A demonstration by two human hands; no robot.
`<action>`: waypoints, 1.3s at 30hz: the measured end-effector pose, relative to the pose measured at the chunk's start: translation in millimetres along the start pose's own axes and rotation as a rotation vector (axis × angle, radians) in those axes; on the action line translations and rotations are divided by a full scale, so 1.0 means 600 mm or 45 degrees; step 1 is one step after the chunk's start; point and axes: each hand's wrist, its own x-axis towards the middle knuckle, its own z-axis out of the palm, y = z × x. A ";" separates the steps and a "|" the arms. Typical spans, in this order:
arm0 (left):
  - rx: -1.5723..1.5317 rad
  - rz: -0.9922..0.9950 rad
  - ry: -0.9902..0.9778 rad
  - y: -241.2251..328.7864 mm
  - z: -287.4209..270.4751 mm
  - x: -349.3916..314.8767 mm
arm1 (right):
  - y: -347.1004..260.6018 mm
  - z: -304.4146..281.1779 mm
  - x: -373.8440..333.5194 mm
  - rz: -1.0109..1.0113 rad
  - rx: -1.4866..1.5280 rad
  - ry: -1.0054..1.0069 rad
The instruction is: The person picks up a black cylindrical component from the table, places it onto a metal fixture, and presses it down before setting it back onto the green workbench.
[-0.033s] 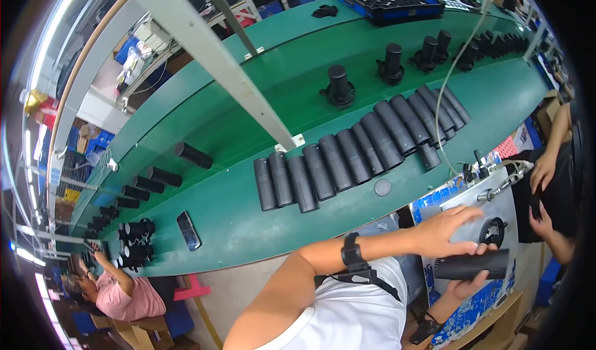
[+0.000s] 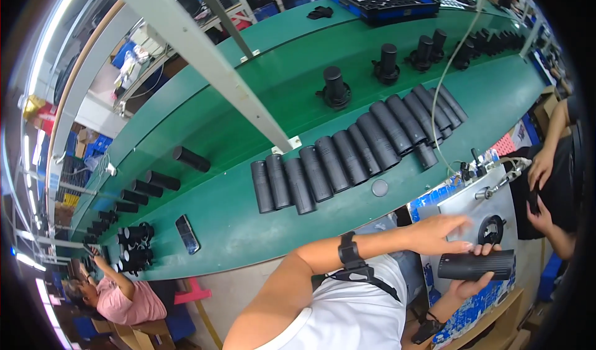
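My right hand [image 2: 470, 286] holds a black ribbed tube [image 2: 475, 265] lying sideways, thumb on the near side and fingertips over its far side. Above the tube's left end, my left hand [image 2: 437, 234] is open, with its fingers stretched out and a little blurred. Its thumb is close to the tube; I cannot tell whether they touch. Beyond the tube, a black ring-shaped fitting [image 2: 491, 230] sits on a metal plate of the blue-and-white bench fixture [image 2: 462, 201]. Several similar black tubes [image 2: 329, 168] lie in a row on the green table [image 2: 230, 216].
A round dark cap [image 2: 380, 188] and a phone [image 2: 187, 234] lie on the table. Black cylinders on bases [image 2: 336, 88] stand along the green belt. A grey post [image 2: 230, 83] crosses the view. Co-workers sit at far left, one in a pink shirt [image 2: 130, 300], and at right.
The tube has shifted slightly right in my right hand's grip. My left hand has drawn slightly left, away from it. The view has shifted a little.
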 end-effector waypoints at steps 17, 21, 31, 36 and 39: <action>-0.512 -0.044 0.006 0.010 0.044 0.017 | -0.063 0.019 0.030 -0.264 0.211 -0.083; 0.039 0.531 0.131 0.013 0.054 0.036 | -0.065 -0.006 0.018 -0.332 0.436 -0.045; -0.698 -0.024 -0.330 -0.003 0.099 0.054 | -0.101 -0.060 0.022 -0.445 0.455 -0.395; -0.208 -0.343 -0.267 -0.050 0.095 0.073 | -0.122 -0.092 0.089 -0.593 -0.293 0.015; 0.005 -0.198 -0.086 -0.067 0.071 0.076 | -0.111 -0.146 0.141 -0.604 -0.670 0.264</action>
